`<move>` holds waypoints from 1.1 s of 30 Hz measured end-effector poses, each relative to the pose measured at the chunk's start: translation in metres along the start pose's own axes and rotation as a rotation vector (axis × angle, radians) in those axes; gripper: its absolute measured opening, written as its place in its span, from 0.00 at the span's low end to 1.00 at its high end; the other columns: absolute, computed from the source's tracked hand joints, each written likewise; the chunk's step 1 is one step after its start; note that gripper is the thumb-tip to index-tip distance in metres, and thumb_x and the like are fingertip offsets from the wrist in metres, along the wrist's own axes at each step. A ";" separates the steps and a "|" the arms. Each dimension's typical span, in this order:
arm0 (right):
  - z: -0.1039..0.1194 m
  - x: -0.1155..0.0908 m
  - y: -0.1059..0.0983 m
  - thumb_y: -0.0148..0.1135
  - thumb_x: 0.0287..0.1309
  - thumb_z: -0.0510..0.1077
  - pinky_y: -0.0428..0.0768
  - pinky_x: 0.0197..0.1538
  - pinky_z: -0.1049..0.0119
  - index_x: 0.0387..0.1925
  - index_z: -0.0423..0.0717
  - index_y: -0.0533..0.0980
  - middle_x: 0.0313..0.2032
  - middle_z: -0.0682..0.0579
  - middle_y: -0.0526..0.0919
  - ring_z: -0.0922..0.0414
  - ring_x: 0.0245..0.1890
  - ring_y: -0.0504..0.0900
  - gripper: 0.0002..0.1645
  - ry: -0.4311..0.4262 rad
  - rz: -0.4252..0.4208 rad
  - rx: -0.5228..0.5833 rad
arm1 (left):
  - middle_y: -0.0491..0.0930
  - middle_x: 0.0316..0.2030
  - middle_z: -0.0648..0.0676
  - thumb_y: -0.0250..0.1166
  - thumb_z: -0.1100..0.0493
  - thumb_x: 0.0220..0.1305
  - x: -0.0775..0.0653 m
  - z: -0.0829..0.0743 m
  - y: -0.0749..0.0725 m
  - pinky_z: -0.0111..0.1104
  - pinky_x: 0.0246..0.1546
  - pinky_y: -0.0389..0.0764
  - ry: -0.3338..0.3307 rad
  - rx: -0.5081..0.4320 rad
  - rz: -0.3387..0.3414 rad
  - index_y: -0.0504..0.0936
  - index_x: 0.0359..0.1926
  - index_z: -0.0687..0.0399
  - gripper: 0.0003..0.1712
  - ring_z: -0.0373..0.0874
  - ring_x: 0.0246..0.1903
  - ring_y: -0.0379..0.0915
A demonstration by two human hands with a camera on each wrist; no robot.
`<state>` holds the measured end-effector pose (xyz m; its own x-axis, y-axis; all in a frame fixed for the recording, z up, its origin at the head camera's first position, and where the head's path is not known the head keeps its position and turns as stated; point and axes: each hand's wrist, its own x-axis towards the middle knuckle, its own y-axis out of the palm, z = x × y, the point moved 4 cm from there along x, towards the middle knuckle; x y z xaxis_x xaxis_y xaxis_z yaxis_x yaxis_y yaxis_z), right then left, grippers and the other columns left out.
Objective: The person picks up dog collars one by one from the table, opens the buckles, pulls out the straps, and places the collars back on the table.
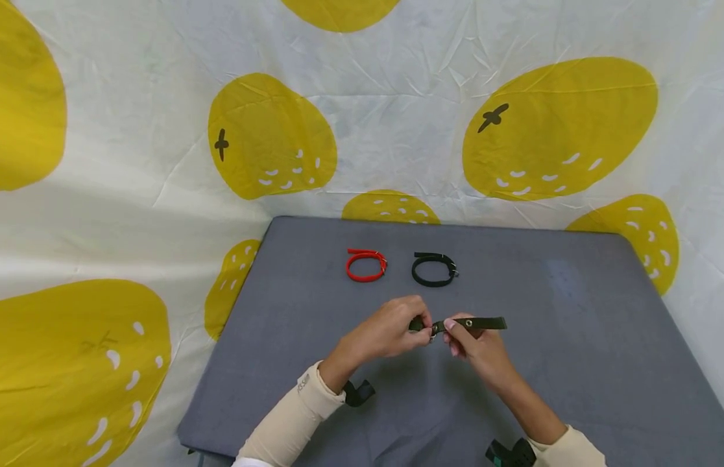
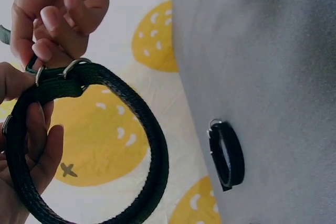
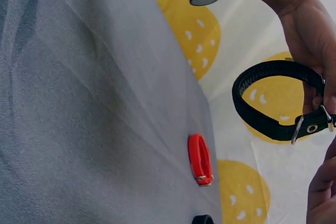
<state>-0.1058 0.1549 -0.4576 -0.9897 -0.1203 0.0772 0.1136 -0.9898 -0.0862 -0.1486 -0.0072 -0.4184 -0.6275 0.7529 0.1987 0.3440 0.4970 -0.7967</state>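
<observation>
A dark green buckled collar [image 1: 487, 322] is held above the table between both hands. My left hand [image 1: 394, 327] grips it near the metal buckle, with fingers bent around the band. My right hand [image 1: 481, 353] pinches the strap between thumb and fingers, and the free end sticks out to the right. From the left wrist, the collar [image 2: 159, 150] appears as a closed loop, its strap passing through metal rings. An eyelet and the buckle show on the collar [image 3: 242, 106] in the right wrist view.
Behind the hands, a red collar [image 1: 364, 279] and a black collar [image 1: 432, 283] lie coiled side by side on the grey table [image 1: 315, 246]. White cloth [image 1: 397, 130] with yellow fruit shapes hangs behind and at the left. Both wrists wear black devices [image 1: 359, 394].
</observation>
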 end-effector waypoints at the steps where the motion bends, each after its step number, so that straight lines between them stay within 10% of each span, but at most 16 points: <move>1: 0.001 0.000 0.000 0.53 0.68 0.41 0.71 0.19 0.62 0.31 0.29 0.72 0.19 0.51 0.75 0.59 0.16 0.71 0.16 -0.009 -0.002 0.001 | 0.72 0.31 0.41 0.62 0.61 0.58 0.000 0.000 0.000 0.17 0.29 0.68 0.007 0.000 -0.008 0.77 0.33 0.48 0.02 0.30 0.28 0.65; 23: 0.013 0.011 -0.011 0.52 0.68 0.40 0.71 0.19 0.64 0.29 0.24 0.70 0.19 0.51 0.76 0.60 0.14 0.69 0.19 0.042 -0.066 0.193 | 0.73 0.39 0.46 0.56 0.64 0.64 -0.001 -0.008 0.004 0.14 0.34 0.67 0.321 0.146 -0.227 0.78 0.44 0.53 0.09 0.31 0.33 0.65; 33: 0.013 0.016 -0.018 0.55 0.66 0.40 0.68 0.18 0.65 0.24 0.35 0.72 0.17 0.52 0.75 0.61 0.13 0.68 0.15 0.055 -0.112 0.271 | 0.74 0.37 0.45 0.61 0.55 0.65 0.002 -0.009 0.003 0.16 0.35 0.69 0.306 0.221 -0.215 0.76 0.41 0.52 0.07 0.31 0.32 0.68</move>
<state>-0.1225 0.1694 -0.4417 -0.9998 -0.0118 0.0169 0.0148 -0.9820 0.1885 -0.1427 -0.0004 -0.4151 -0.4210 0.7522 0.5069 0.0494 0.5771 -0.8152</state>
